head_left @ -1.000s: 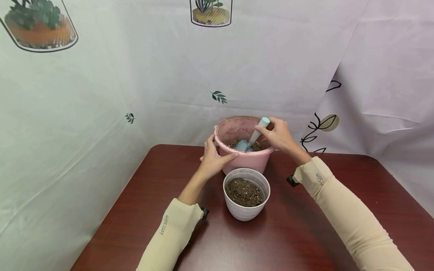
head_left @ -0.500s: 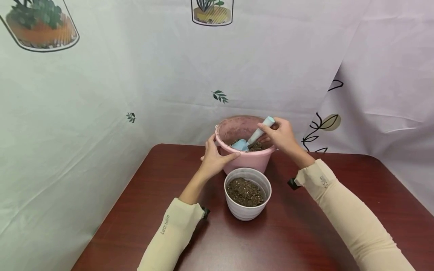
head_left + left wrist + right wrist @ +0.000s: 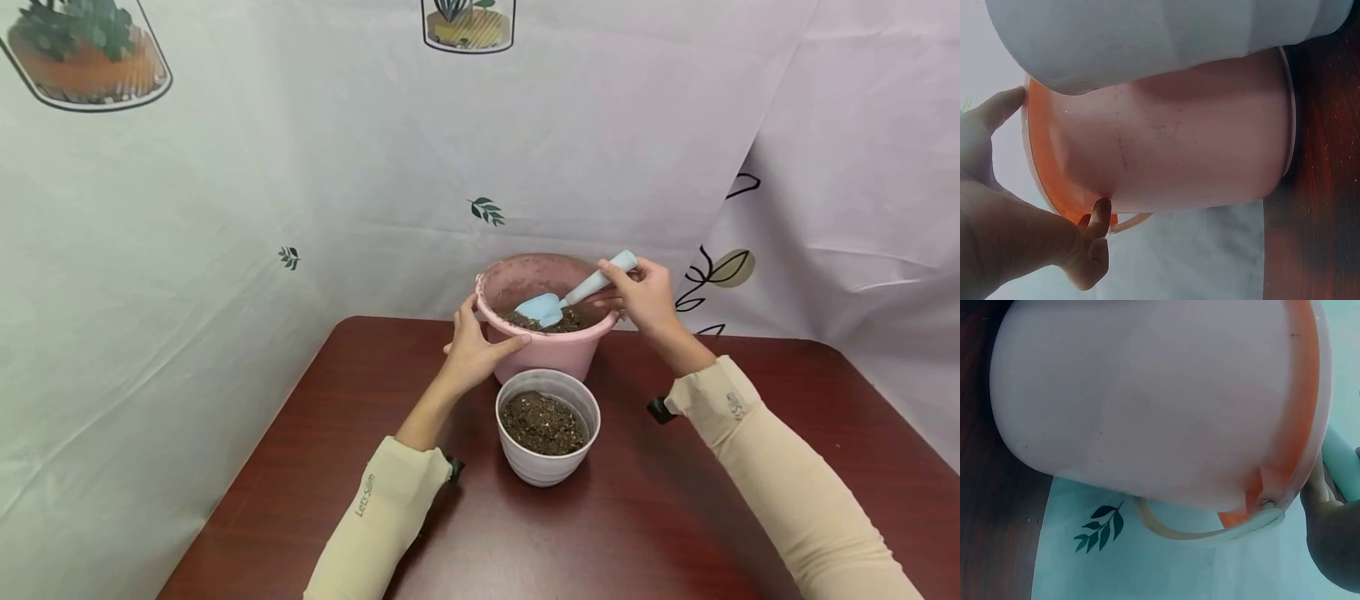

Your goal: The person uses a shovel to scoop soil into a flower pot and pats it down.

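Note:
A pink bucket (image 3: 555, 357) with dark soil inside stands at the back of the table. My left hand (image 3: 471, 354) grips its left rim, thumb across the front and fingers at the side. In my right hand (image 3: 647, 296) is the handle of a light blue trowel (image 3: 542, 309), slanted with its blade low over the soil in the bucket. The right wrist view shows part of the trowel handle (image 3: 1340, 461) beyond the rim. Just in front of the bucket stands a white pot (image 3: 542, 471), partly filled with soil (image 3: 542, 423).
The dark red wooden table (image 3: 600, 533) meets a pale cloth backdrop (image 3: 375, 167) printed with plants right behind the bucket. A bail handle (image 3: 1210, 536) hangs at the bucket's side in the right wrist view. Black cameras sit at both wrists.
The right hand has moved right and slightly up, tipping the trowel flatter and raising its blade into fuller view. The left hand, bucket and pot stay in place.

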Action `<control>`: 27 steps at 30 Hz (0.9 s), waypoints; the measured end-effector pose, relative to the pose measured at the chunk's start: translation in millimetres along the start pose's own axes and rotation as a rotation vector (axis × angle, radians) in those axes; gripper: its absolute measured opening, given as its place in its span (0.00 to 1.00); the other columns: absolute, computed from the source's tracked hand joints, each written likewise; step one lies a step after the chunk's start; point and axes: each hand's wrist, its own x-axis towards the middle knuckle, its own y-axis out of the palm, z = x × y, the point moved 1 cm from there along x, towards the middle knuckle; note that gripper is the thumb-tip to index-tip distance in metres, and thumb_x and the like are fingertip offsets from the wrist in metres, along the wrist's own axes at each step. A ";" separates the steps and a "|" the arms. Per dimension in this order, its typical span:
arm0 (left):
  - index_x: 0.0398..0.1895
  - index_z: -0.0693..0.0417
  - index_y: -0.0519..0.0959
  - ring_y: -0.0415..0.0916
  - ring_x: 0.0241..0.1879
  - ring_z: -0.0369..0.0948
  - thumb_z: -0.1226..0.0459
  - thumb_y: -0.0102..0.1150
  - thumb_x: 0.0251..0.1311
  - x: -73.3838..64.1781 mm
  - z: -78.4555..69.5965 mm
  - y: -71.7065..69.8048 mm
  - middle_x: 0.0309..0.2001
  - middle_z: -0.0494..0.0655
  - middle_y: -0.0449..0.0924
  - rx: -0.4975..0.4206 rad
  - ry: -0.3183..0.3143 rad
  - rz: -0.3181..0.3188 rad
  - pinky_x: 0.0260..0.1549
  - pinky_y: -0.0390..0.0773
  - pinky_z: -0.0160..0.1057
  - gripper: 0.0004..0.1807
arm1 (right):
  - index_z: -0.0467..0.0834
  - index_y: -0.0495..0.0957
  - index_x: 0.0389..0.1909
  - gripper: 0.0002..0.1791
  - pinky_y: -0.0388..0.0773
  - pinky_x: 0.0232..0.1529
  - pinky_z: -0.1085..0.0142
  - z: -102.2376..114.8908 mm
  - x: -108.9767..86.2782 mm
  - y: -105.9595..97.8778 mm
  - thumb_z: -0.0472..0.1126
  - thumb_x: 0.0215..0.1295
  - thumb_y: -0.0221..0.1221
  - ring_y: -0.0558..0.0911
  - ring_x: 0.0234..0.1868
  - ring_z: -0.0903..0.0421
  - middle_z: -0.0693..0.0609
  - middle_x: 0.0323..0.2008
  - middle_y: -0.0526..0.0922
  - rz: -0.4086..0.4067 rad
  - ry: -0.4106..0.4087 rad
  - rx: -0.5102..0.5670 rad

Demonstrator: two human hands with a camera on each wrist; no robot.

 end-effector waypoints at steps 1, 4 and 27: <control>0.77 0.58 0.46 0.56 0.70 0.53 0.49 0.74 0.50 0.2 0.0 -0.1 0.70 0.61 0.54 0.000 0.001 0.001 0.61 0.42 0.69 0.59 | 0.35 0.76 0.31 0.09 0.82 0.23 0.63 0.3 -0.1 -0.4 0.36 0.69 0.61 0.86 0.20 0.53 0.48 0.22 0.86 -0.004 -0.002 -0.004; 0.77 0.59 0.46 0.55 0.71 0.53 0.49 0.73 0.51 0.2 -0.1 -0.3 0.70 0.62 0.54 -0.007 0.006 0.006 0.61 0.40 0.69 0.59 | 0.34 0.76 0.32 0.09 0.82 0.23 0.63 0.9 -0.6 -1.3 0.37 0.69 0.61 0.86 0.20 0.53 0.48 0.22 0.86 -0.002 0.002 0.002; 0.78 0.60 0.39 0.49 0.70 0.58 0.40 0.69 0.50 -24.4 -37.9 -14.9 0.73 0.64 0.46 0.235 -0.006 -0.022 0.53 0.51 0.63 0.65 | 0.32 0.77 0.36 0.11 0.83 0.27 0.62 26.3 -15.8 -19.7 0.38 0.68 0.62 0.87 0.23 0.50 0.43 0.25 0.86 -0.049 0.015 0.211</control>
